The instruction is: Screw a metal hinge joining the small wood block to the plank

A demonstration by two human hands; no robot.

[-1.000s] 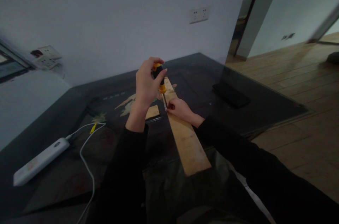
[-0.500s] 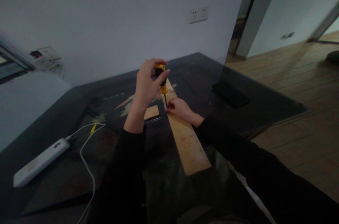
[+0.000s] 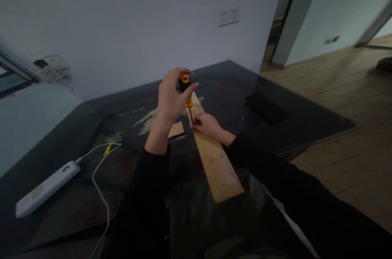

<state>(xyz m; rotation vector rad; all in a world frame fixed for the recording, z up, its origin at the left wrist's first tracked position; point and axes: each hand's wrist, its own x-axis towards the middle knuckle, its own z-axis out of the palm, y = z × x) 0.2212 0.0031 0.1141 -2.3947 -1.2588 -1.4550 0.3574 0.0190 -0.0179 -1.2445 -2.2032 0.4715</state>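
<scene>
My left hand (image 3: 172,95) is closed around the yellow and black handle of a screwdriver (image 3: 189,102), which stands nearly upright with its shaft pointing down. The tip meets a small shiny metal piece (image 3: 191,123) at the left edge of a long wooden board (image 3: 219,165). Resting on the board, my right hand (image 3: 208,126) has its fingers pinched beside the tip; they touch the metal piece, whose exact kind is too small to make out. A short wooden piece (image 3: 176,129) lies just left of the board, partly behind my left wrist.
The dark table (image 3: 306,128) carries a black flat object (image 3: 266,109) at right. A white power bank-like device (image 3: 47,189) with a white cable (image 3: 102,198) and yellow tag (image 3: 107,149) lies at left. Behind the table, the wall holds sockets (image 3: 229,16).
The screwdriver handle has turned slightly within my left fingers, and the thumb has shifted a little. My right hand and the board stay in place.
</scene>
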